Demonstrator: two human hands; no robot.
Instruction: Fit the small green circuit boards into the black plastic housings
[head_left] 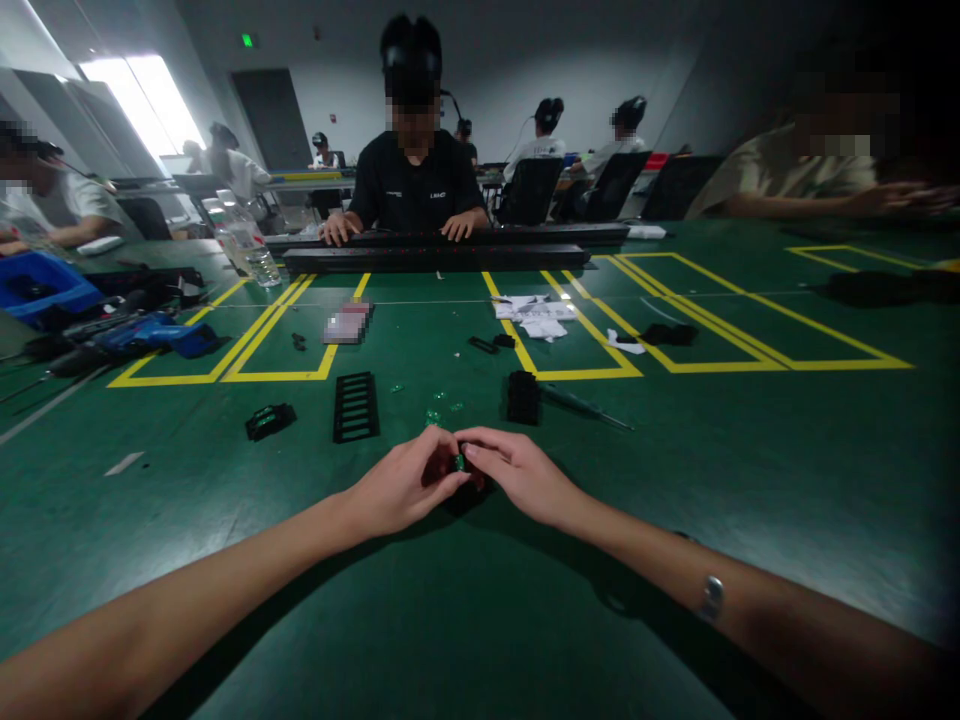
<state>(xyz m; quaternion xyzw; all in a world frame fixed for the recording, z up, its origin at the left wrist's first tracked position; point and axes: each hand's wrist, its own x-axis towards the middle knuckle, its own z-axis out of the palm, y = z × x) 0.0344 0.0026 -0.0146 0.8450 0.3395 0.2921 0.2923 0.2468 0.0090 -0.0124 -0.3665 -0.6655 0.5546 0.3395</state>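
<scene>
At the near middle of the table my left hand (pixel 405 485) and my right hand (pixel 521 475) meet at their fingertips. Between the thumb and fingers of my left hand is a small green piece (pixel 460 463). My right hand's fingers close over a dark part (pixel 465 500), mostly hidden beneath both hands. Just beyond lie several loose small green pieces (pixel 435 415). A black slotted frame (pixel 355 407) rests to the left, and farther left sits a black part with green in it (pixel 270 421). On the right are a black ribbed block (pixel 523 398) and a screwdriver (pixel 589 406).
Long black bars (pixel 435 260) lie across the far side, where a person (pixel 420 185) in black sits with both hands on them. Crumpled white paper (pixel 540 315), a blue power tool (pixel 161 335), a blue bin (pixel 49 290) and water bottles (pixel 251 245) stand about the green table (pixel 450 620).
</scene>
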